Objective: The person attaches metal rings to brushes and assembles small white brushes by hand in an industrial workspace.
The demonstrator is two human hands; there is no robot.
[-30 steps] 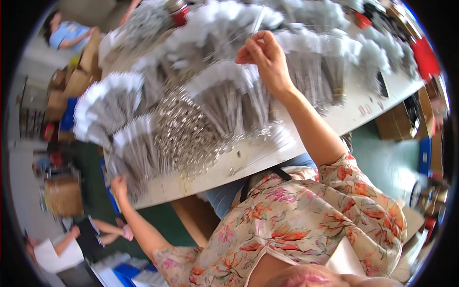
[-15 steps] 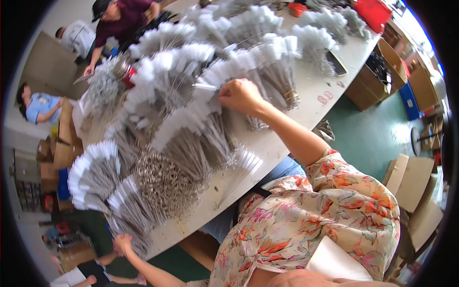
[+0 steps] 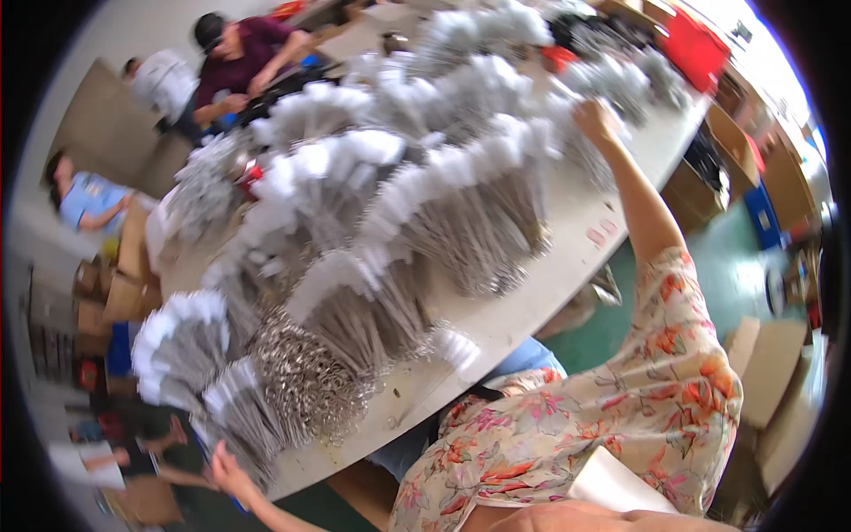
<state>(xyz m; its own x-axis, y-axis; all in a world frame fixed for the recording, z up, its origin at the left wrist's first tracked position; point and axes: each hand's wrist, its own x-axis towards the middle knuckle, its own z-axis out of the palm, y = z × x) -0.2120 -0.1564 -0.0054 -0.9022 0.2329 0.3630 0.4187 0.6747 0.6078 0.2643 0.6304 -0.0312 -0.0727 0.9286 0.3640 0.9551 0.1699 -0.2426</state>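
Observation:
Many thin wire brushes with white bristle heads stand fanned in bundles across the table. My right hand (image 3: 597,120) is stretched far out over a bundle (image 3: 581,155) at the table's far right side; its fingers are smeared by motion, and what they touch cannot be made out. My left hand (image 3: 232,472) is at the near left table edge, its fingers partly apart, beside the lowest brush bundle (image 3: 244,403). Looped wire ends form a shiny heap (image 3: 315,377) in the middle of the near bundles. A few loose brushes (image 3: 456,350) lie near the front edge.
Across the table (image 3: 523,306), a person in a dark red shirt (image 3: 257,62) handles black items. Another in light blue (image 3: 93,199) is beside cardboard boxes (image 3: 133,244) at left. A red bag (image 3: 694,49) rests at the far right corner, with an open carton (image 3: 696,191) beside the table.
My right hand has left the middle bundles and reached farther out to the right. The left hand has shifted slightly at the table edge. The view has tilted, and the co-worker's arms have moved.

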